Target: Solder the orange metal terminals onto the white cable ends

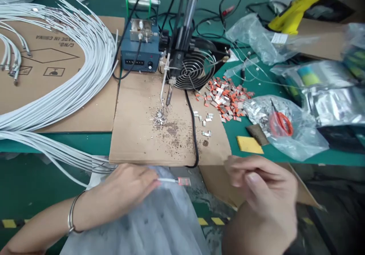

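Note:
My left hand (pixel 132 182) is closed around a white cable (pixel 168 180), just in front of the cardboard's near edge. A small connector with orange and silver parts (pixel 184 181) sits on the cable's end, pointing right. Off to the right, my right hand (pixel 262 188) is raised with its fingers curled in and its thumb against them. It is slightly blurred, and whatever it may hold is hidden. Beyond the hands, a mounted soldering iron (pixel 170 93) points down over a small heap of solder bits (pixel 159 117) on the cardboard mat (pixel 131 141).
Bundled white cables (pixel 94 76) lie at left. A blue solder-feeder box (pixel 139 53) and a round fan (pixel 191 70) stand behind. At right are orange-and-silver connectors (pixel 228 97), loose metal shells (pixel 203 118), a yellow sponge (pixel 249 144), and orange-handled scissors (pixel 281 123) on a plastic bag (pixel 308 144).

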Demonstrator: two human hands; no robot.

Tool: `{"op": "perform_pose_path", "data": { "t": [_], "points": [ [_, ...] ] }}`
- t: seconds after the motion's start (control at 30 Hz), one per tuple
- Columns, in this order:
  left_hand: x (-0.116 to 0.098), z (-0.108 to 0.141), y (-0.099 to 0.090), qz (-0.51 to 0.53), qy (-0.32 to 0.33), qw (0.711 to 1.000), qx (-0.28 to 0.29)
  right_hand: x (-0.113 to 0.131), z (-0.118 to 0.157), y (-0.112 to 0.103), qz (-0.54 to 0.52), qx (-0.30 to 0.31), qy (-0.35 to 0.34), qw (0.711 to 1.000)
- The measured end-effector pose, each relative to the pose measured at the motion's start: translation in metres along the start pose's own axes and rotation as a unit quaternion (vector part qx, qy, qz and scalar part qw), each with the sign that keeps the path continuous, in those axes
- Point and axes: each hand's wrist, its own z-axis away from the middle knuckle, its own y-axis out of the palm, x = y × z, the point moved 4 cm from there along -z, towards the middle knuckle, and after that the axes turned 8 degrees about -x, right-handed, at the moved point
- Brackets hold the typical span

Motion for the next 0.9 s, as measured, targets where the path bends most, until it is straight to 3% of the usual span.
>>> {"op": "perform_pose_path", "data": {
  "t": [0.13, 0.2, 0.4, 0.57, 0.9],
  "points": [
    [0.002, -0.001, -0.008, 0.044, -0.053, 0.997, -0.021, 0.001, 0.011, 0.044, 0.104, 0.168, 0.041, 0.979],
    [0.002, 0.003, -0.011, 0.054, -0.055, 0.996, -0.04, 0.006, 0.013, 0.063, 0.113, 0.201, 0.02, 0.973],
    [-0.003, 0.015, -0.014, 0.072, -0.041, 0.995, -0.059, 0.017, 0.016, 0.088, 0.091, 0.189, -0.02, 0.978],
    [-0.005, 0.022, -0.016, 0.082, -0.041, 0.992, -0.084, 0.017, 0.021, 0.093, 0.014, 0.184, -0.008, 0.983],
    [-0.002, 0.029, -0.009, 0.09, -0.068, 0.992, -0.052, 0.014, 0.026, 0.094, 0.007, 0.192, -0.002, 0.981]
  ]
}}
